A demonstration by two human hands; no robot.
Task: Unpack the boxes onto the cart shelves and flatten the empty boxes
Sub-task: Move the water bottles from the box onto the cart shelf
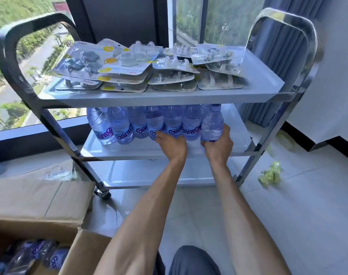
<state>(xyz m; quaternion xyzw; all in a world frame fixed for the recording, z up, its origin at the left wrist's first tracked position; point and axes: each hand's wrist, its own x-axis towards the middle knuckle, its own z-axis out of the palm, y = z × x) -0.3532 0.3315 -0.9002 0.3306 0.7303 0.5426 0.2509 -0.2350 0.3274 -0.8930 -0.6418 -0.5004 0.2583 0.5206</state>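
1. A steel cart [254,147] with three shelves fills the middle of the frame.
2. Its top shelf [169,96], upper centre, carries overlapping blister packs [145,66] in loose stacks from left to right.
3. The middle shelf [234,135], at centre, carries a row of upright water bottles [137,124], standing close together along its back.
4. The bottom shelf [149,175] shows only a bare surface.
5. The tiled floor [288,215] carries the cart, an open cardboard box [40,205] at lower left with bottles inside, and crumpled green plastic [270,173] at right.
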